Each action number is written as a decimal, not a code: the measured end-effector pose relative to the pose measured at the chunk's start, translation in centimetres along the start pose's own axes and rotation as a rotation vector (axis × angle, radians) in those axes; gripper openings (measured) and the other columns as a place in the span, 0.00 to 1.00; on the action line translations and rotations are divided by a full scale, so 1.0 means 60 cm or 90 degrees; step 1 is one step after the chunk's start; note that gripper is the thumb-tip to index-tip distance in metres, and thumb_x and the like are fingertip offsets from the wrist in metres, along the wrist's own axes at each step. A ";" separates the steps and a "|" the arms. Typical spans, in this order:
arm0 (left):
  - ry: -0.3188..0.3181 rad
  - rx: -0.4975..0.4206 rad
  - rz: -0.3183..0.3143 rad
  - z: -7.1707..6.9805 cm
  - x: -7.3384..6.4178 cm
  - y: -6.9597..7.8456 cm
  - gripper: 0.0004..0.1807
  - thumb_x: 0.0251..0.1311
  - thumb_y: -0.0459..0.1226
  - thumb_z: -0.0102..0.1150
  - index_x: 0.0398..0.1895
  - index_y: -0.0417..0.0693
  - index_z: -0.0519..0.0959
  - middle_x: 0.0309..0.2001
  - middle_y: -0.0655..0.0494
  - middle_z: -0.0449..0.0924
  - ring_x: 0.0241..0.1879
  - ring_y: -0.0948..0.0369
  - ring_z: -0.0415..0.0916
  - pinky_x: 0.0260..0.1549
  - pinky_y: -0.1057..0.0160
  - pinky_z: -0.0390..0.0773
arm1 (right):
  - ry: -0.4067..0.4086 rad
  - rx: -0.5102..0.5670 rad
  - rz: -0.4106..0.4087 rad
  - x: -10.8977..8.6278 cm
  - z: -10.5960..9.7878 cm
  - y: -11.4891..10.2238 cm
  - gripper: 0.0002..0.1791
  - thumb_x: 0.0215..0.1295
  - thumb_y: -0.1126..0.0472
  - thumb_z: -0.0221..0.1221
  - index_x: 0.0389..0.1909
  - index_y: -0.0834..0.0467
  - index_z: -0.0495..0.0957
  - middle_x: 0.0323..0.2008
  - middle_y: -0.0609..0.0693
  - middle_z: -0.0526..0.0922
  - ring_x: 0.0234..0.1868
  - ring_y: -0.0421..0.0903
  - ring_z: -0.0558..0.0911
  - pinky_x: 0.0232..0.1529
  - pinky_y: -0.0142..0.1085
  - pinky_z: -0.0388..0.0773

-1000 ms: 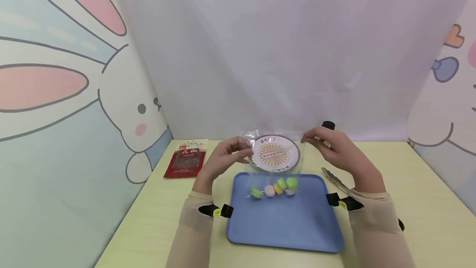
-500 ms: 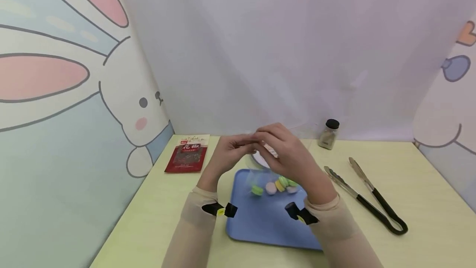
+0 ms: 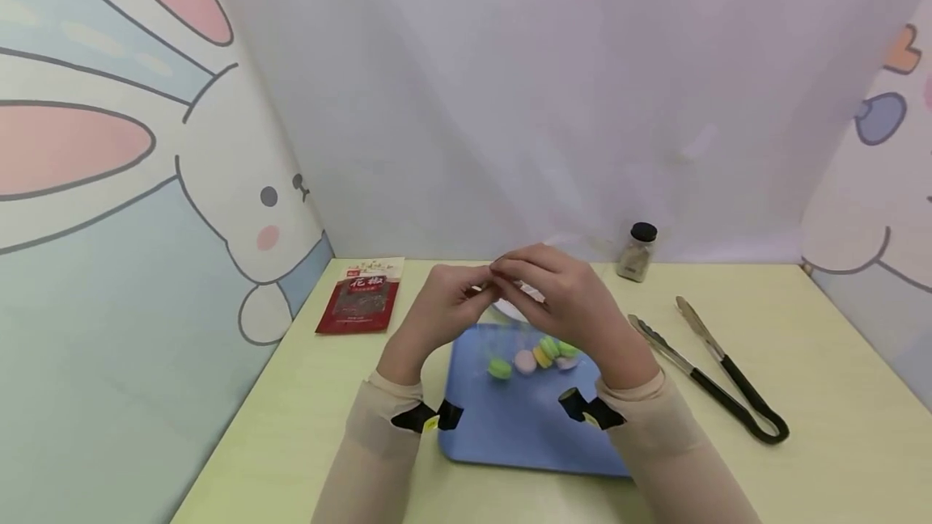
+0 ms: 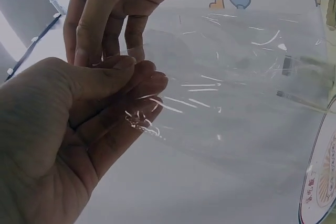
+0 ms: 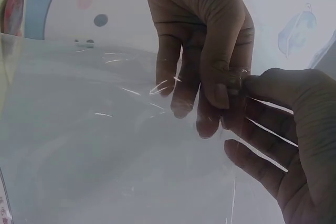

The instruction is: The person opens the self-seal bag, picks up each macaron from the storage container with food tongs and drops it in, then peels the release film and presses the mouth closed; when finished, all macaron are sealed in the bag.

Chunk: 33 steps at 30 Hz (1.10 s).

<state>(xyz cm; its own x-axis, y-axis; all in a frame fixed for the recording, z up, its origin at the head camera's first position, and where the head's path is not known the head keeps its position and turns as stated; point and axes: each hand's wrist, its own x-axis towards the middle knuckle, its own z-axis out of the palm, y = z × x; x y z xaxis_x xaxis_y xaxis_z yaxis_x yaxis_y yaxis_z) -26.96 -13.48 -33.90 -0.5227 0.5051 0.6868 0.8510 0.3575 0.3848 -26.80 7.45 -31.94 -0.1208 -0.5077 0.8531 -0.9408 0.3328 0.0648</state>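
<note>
A clear plastic bag (image 4: 226,129) hangs by its top edge from both hands. My left hand (image 3: 446,307) pinches the edge between thumb and fingers. Against its fingertips, my right hand (image 3: 566,297) pinches the same edge, also seen in the right wrist view, where the bag (image 5: 79,145) spreads out to the left. Several macarons, including a green macaron (image 3: 499,369) and a pink macaron (image 3: 525,362), appear in the bag's lower end over the blue tray (image 3: 510,439). The hands hide much of the printed plate (image 3: 510,311) behind.
Black-handled tongs (image 3: 735,386) lie spread on the table right of the tray. A small jar with a black lid (image 3: 637,252) stands at the back right. At the back left lies a red packet (image 3: 360,302). A curtain (image 3: 510,103) closes off the back.
My right hand has moved left along the bag's top edge to meet my left hand, uncovering the tongs and jar. In the last half second both hands have stayed together.
</note>
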 end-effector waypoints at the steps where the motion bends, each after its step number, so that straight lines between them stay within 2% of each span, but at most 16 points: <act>1: -0.002 0.014 0.001 -0.001 0.000 0.003 0.11 0.65 0.30 0.64 0.50 0.45 0.86 0.29 0.57 0.85 0.17 0.71 0.67 0.26 0.70 0.76 | 0.005 -0.007 -0.005 0.001 0.000 -0.001 0.13 0.57 0.69 0.71 0.44 0.62 0.85 0.42 0.53 0.85 0.42 0.47 0.85 0.41 0.36 0.83; 4: -0.009 0.040 0.002 -0.003 0.000 0.011 0.09 0.66 0.30 0.63 0.47 0.45 0.86 0.25 0.59 0.82 0.17 0.72 0.65 0.23 0.71 0.72 | 0.012 -0.018 -0.021 0.003 -0.001 -0.005 0.13 0.56 0.70 0.71 0.43 0.63 0.85 0.41 0.53 0.85 0.41 0.47 0.86 0.41 0.36 0.83; 7: -0.014 0.061 -0.008 -0.004 -0.001 0.020 0.08 0.65 0.29 0.61 0.44 0.44 0.85 0.20 0.61 0.74 0.16 0.71 0.60 0.18 0.71 0.64 | 0.002 -0.015 -0.026 0.003 -0.001 -0.009 0.13 0.56 0.69 0.71 0.43 0.63 0.84 0.41 0.54 0.85 0.40 0.47 0.86 0.41 0.36 0.84; 14: -0.041 0.131 -0.027 -0.005 -0.002 0.040 0.05 0.64 0.27 0.60 0.36 0.44 0.83 0.17 0.62 0.68 0.16 0.70 0.58 0.19 0.71 0.63 | -0.029 -0.035 -0.015 -0.004 0.000 -0.016 0.12 0.59 0.67 0.70 0.44 0.64 0.85 0.40 0.54 0.86 0.40 0.47 0.86 0.41 0.37 0.84; 19: -0.056 0.165 -0.037 -0.006 -0.002 0.046 0.08 0.64 0.27 0.60 0.29 0.46 0.79 0.16 0.63 0.63 0.16 0.69 0.56 0.19 0.70 0.61 | -0.023 -0.060 -0.015 -0.006 0.002 -0.021 0.12 0.60 0.66 0.68 0.44 0.65 0.85 0.39 0.54 0.87 0.39 0.47 0.87 0.40 0.37 0.84; 24: -0.059 0.165 -0.037 -0.006 0.000 0.048 0.12 0.64 0.27 0.59 0.24 0.49 0.75 0.16 0.64 0.60 0.16 0.70 0.54 0.19 0.71 0.59 | -0.002 -0.073 -0.014 -0.007 0.005 -0.023 0.08 0.66 0.65 0.62 0.40 0.64 0.85 0.36 0.54 0.87 0.35 0.46 0.86 0.36 0.37 0.84; 30: -0.050 0.142 -0.021 -0.006 0.002 0.047 0.11 0.64 0.27 0.61 0.25 0.47 0.76 0.16 0.63 0.62 0.17 0.70 0.55 0.19 0.71 0.60 | 0.031 -0.069 -0.006 -0.005 0.006 -0.022 0.07 0.67 0.64 0.58 0.36 0.62 0.83 0.32 0.52 0.84 0.29 0.44 0.83 0.29 0.36 0.81; 33: -0.044 0.117 -0.020 -0.008 0.003 0.046 0.05 0.64 0.29 0.63 0.31 0.45 0.82 0.20 0.62 0.75 0.18 0.71 0.62 0.20 0.72 0.66 | 0.045 -0.070 0.000 -0.004 0.002 -0.019 0.07 0.68 0.64 0.57 0.35 0.62 0.82 0.32 0.52 0.84 0.29 0.45 0.84 0.27 0.36 0.81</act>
<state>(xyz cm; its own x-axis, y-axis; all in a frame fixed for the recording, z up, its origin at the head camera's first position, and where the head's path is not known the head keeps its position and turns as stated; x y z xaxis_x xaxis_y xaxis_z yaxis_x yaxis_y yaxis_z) -24.68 -12.76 -32.43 -0.5560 0.5423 0.6299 0.8141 0.5082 0.2811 -25.76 7.08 -32.30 -0.0943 -0.4511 0.8875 -0.9001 0.4195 0.1175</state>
